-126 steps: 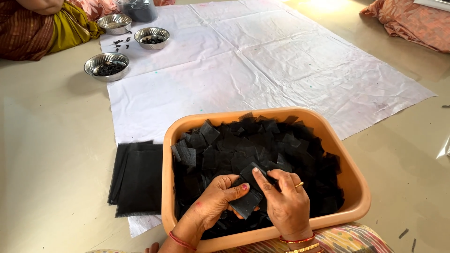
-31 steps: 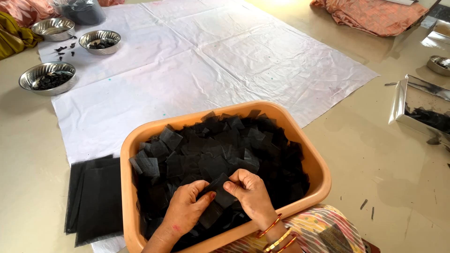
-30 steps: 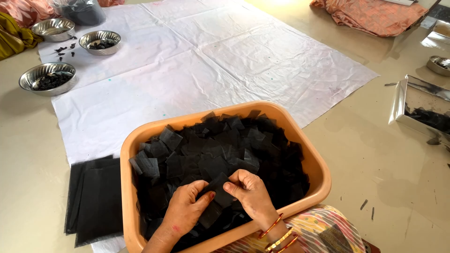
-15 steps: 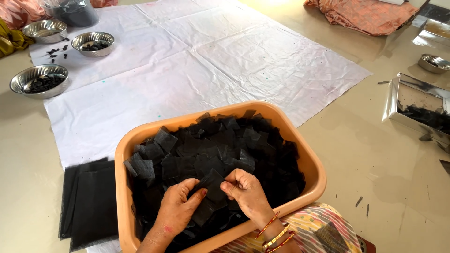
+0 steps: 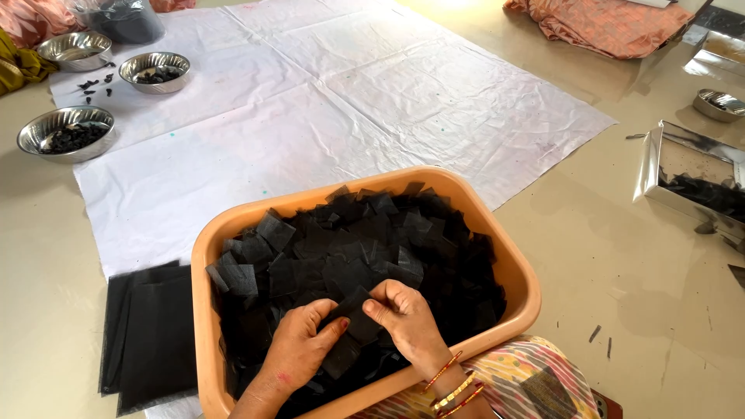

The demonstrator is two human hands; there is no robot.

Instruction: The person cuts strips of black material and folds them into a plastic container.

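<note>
Both sets of fingers are pinched on the same small black square piece point(image 5: 351, 314), which sits between the two hands at about 6 o'clock in the view, just above the heap it belongs to. The left hand point(image 5: 299, 353) grips it from the 8 o'clock side, thumb and forefinger closed on its lower left edge; the right hand point(image 5: 405, 318), with bangles point(image 5: 448, 388) at the wrist, clamps its upper right edge from about 3 o'clock, fingers curled together over it. The piece lies tilted, its long line running roughly from 7 o'clock up to 1 o'clock, and neither hand is nearer than the other: both are touching it. Under the hands lies a deep heap of black squares point(image 5: 365, 248) filling an orange plastic tub point(image 5: 512, 271), which stands on the floor. Just beside the tub at 9 o'clock rests a flat stack of larger black sheets point(image 5: 147, 334). Beyond the tub, toward 12 o'clock, a creased white sheet point(image 5: 349, 101) is spread on the floor, and at 10 to 11 o'clock three steel bowls point(image 5: 66, 132) stand on or near it, two of them holding dark bits. At 3 o'clock, well apart, sits a shiny metal tray point(image 5: 691, 182) with dark pieces inside.
</note>
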